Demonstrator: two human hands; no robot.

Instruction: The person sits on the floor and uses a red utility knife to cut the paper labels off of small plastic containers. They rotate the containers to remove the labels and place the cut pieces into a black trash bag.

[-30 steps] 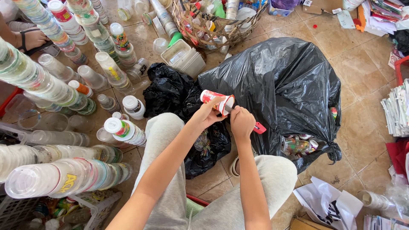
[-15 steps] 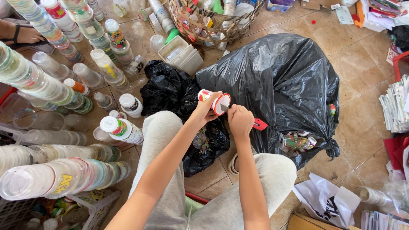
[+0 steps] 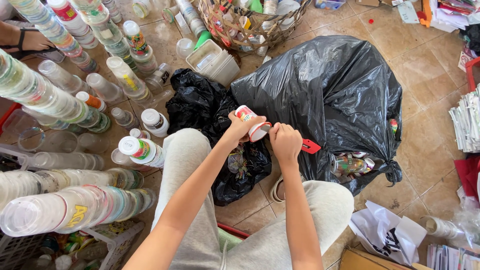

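cup stacks [image 3: 75, 210]: lying far left, long nested columns of clear plastic cups; too many to count, at least six columns showing.
loose bottles [image 3: 142, 150]: standing near the left knee, about five or six small ones with white caps.
left hand [image 3: 240, 127]: wrapping closed around the small cup [image 3: 252, 122], holding it above the lap, in front of the black bags.
small cup: one; red-and-white, thin plastic, likely light and easy to crush; gripping round the body looks safest, slick label.
right hand [image 3: 285, 142]: closing tight on a red-handled cutter [image 3: 310, 146], working at the cup's rim.
cutter: one; stiff, blade hidden.
black bags [image 3: 330, 100]: two; the bigger one sagging right, cans [image 3: 350, 164] spilling at its mouth, three or so.
basket [image 3: 250, 25]: one, sitting behind, full.
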